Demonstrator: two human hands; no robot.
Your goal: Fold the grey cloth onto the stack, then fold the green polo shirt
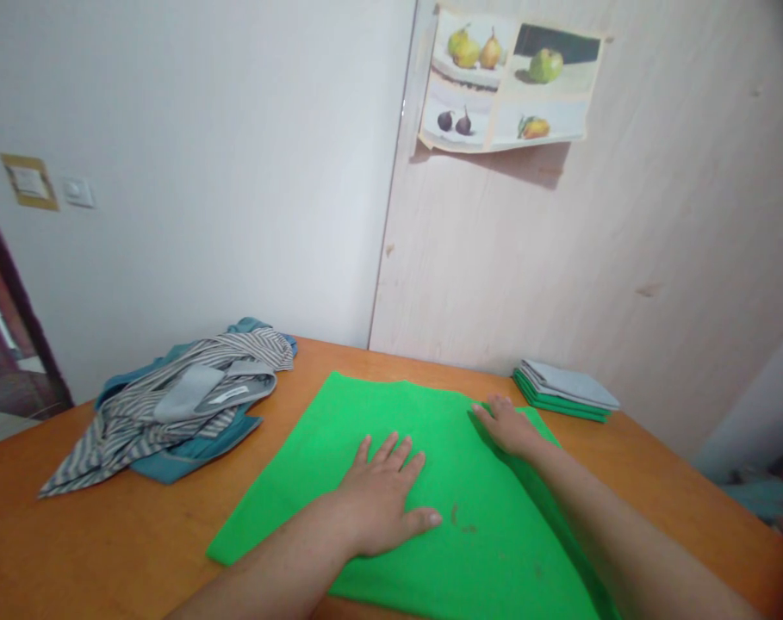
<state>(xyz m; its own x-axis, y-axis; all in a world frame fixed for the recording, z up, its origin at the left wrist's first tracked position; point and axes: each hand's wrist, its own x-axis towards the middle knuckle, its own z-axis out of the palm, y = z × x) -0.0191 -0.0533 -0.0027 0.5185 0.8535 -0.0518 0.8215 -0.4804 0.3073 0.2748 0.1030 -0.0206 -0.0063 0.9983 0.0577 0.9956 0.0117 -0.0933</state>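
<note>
A bright green cloth point(391, 409) lies spread flat on the near middle of the wooden table point(107, 534). Its surface is smooth, with a few small dark specks towards the table's near edge.

The left hand point(382, 499) rests palm down on the cloth, nearest the table's front. Its fingers point(400, 449) are stretched out and slightly fanned, clamped on nothing, with the thumb out to the side beside the specks. Green fabric shows on every side of them.

Further in, the right hand point(508, 424) also lies flat. Its fingers point(487, 412) are straight and close together, pressing on the cloth near its far right corner. A darker green band runs along that side under the forearm.

On the table's left side, apart from the cloth, sits a loose heap of striped and blue garments point(184, 405). At the table's far right corner is a neat stack of folded cloths point(565, 392), green below and grey on top. Above the table, a fruit poster point(507, 82) hangs on the wall.
</note>
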